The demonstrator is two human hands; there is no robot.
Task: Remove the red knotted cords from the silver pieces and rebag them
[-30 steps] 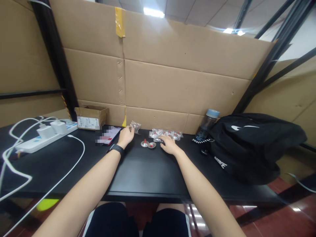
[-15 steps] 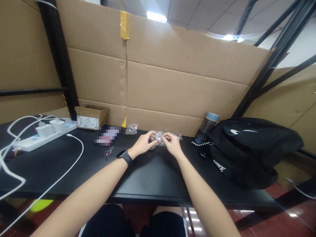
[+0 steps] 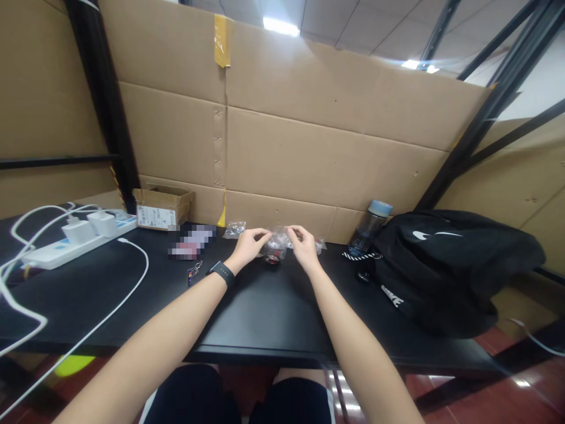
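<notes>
Between my hands hangs a small clear plastic bag with something red and dark at its bottom, too small to make out. My left hand pinches the bag's left upper edge between thumb and fingers. At the opposite edge, my right hand grips the plastic in a pinch. Behind my right fingers, another clear packet partly shows on the black table. One more clear bag lies beyond my left hand, near the cardboard wall. A keychain rests left of my watch.
An open cardboard box and a white power strip with looping cables are at the left. On the right stand a bottle and a black backpack. A cardboard wall closes off the back.
My hands have drawn slightly apart and tilted up. The plastic bag now hangs stretched between them, and its red and dark contents show lower down.
</notes>
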